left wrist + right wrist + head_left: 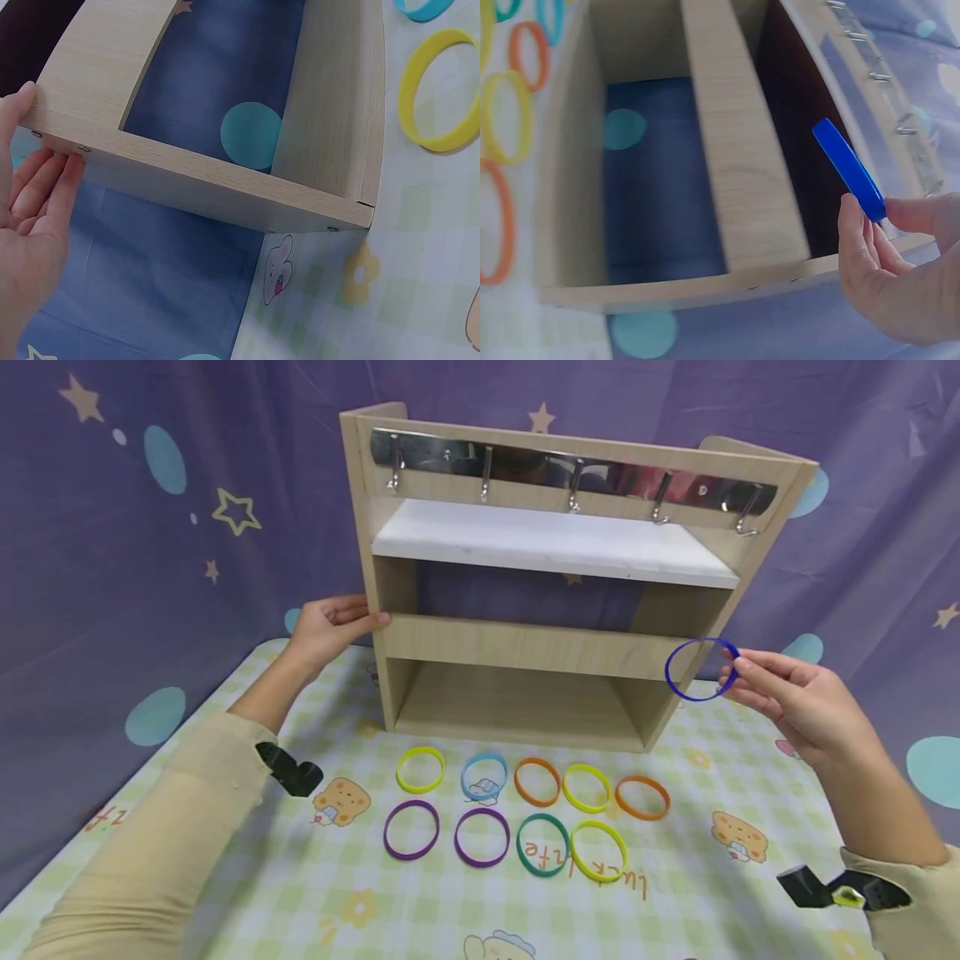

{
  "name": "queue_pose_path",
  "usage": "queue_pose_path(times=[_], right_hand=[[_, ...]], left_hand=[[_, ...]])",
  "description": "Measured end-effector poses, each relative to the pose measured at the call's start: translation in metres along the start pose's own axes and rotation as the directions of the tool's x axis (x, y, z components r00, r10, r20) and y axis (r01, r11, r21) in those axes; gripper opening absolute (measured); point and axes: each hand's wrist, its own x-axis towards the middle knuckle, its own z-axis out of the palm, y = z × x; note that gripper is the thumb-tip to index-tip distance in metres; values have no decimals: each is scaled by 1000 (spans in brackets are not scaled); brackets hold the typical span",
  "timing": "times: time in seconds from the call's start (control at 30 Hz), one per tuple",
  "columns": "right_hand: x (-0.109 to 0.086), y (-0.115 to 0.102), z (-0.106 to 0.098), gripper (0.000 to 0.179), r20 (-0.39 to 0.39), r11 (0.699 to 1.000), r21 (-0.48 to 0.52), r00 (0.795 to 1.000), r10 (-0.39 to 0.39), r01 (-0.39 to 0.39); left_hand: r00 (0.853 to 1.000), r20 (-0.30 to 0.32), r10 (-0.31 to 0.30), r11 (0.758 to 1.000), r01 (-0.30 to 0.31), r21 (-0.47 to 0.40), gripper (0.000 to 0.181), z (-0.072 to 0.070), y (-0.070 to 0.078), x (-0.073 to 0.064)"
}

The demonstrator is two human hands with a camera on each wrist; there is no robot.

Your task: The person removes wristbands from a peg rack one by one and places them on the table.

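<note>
My right hand [813, 702] pinches a blue silicone wristband [702, 697] between thumb and fingertips, in front of the right side of a wooden shelf rack [517, 647]. In the right wrist view the blue wristband [849, 171] appears nearly edge-on. At the rack's left side my left hand [326, 631] holds the side panel, thumb on the front edge and fingers against the outer face. In the left wrist view those fingers [64, 199] touch the panel near small screws. Across the rack's top runs a metal strip [517, 464] with several hooks [576, 485], none holding a wristband.
On the checkered tablecloth [300, 893] before the rack lie several wristbands in two rows, among them a yellow one [400, 770], a light blue one [463, 777], an orange one [667, 802], a purple one [386, 835] and a green one [520, 847]. A purple patterned curtain [225, 443] hangs behind.
</note>
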Motion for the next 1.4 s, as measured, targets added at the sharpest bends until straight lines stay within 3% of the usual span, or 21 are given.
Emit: queue_pose_path(times=[0.2,0.47,0.7,0.87,0.93,1.03,1.2,1.3,1.4], right_hand=[[-2,27,-7,26,44,993,-106,998,47,-42],[-7,65,-12,28,143,961,-262,982,124,-83],[-17,87,-12,18,111,852,-492,957,267,-180],[-20,98,-16,46,153,784,-587,922,354,-204],[-22,103,-18,49,191,768,-609,903,384,-198],[-24,109,-22,46,251,764,-619,876,412,-183],[-27,120,-24,41,331,792,-583,838,434,-180],[-29,125,-23,39,350,795,-581,829,435,-172],[-30,125,-22,36,328,758,-635,837,439,-149]], left_hand=[[1000,9,-17,1000,17,-13,66,-2,3,1],[999,8,-33,999,33,-22,68,-4,3,2],[999,9,-34,999,34,-29,69,-4,3,2],[999,4,-32,999,32,-31,68,-4,4,2],[999,6,-35,999,36,-31,68,-4,3,2],[999,6,-40,999,41,-29,69,-3,3,3],[999,-1,-52,998,52,-43,69,-2,2,0],[999,-5,-47,998,47,-32,70,1,1,-2],[1000,-13,-7,1000,7,30,71,3,-1,-7]])
